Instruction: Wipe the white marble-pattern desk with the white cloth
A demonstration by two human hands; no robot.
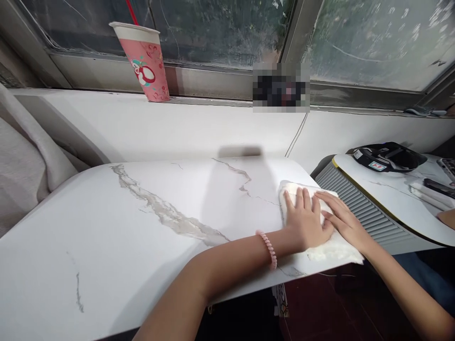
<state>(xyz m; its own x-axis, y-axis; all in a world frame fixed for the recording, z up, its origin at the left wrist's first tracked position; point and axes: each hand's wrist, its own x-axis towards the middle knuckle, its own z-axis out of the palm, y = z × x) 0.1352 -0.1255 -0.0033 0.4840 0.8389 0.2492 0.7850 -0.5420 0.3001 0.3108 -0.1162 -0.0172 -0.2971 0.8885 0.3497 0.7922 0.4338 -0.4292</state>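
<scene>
A folded white cloth [332, 252] lies on the right end of a white marble-patterned table [117, 246], one corner hanging at the front edge. My left hand [306, 219] presses flat on the cloth, fingers spread, with a pink coiled band [267, 248] on the wrist. Beside it, almost touching, my right hand [346, 222] rests on the cloth's right part with its fingers stretched out. Neither hand grasps the cloth.
A pink paper cup [149, 66] with a red straw stands on the window ledge. Right of the table, a second table [384, 189] with a ribbed side holds a black headband-like device [387, 156]. Grey fabric [24, 156] hangs at left. A blurred-out patch covers part of the ledge.
</scene>
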